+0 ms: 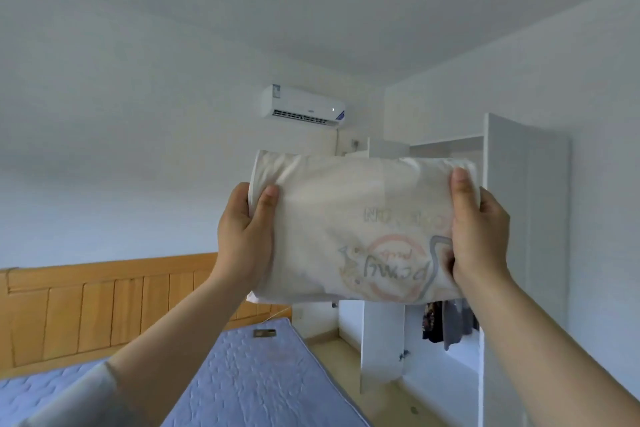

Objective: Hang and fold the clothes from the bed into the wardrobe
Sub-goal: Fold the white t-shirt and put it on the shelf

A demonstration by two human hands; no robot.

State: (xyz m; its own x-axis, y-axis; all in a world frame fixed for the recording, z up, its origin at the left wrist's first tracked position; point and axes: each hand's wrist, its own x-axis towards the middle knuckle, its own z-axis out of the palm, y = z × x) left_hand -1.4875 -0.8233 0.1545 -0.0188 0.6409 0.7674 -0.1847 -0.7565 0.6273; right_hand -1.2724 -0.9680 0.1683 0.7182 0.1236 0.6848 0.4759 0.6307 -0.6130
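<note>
Judging progress: folding done for this piece, storing pending.

- Bed (pixel 259 385): blue quilted mattress, lower left; far part out of view.
- Wardrobe (pixel 526 201): right, doors open.
- Folded white printed shirt (pixel 346 218): held up in air, in front of wardrobe, not yet shelved.
- Left hand (pixel 242 236) grips shirt's left edge, right hand (pixel 478 236) its right edge, thumbs on near face.
- Dark garments (pixel 446 322): hung inside wardrobe already.
- Small flat object (pixel 265 333): only item seen on mattress.

Folded white printed shirt (pixel 349 229), held aloft
</note>
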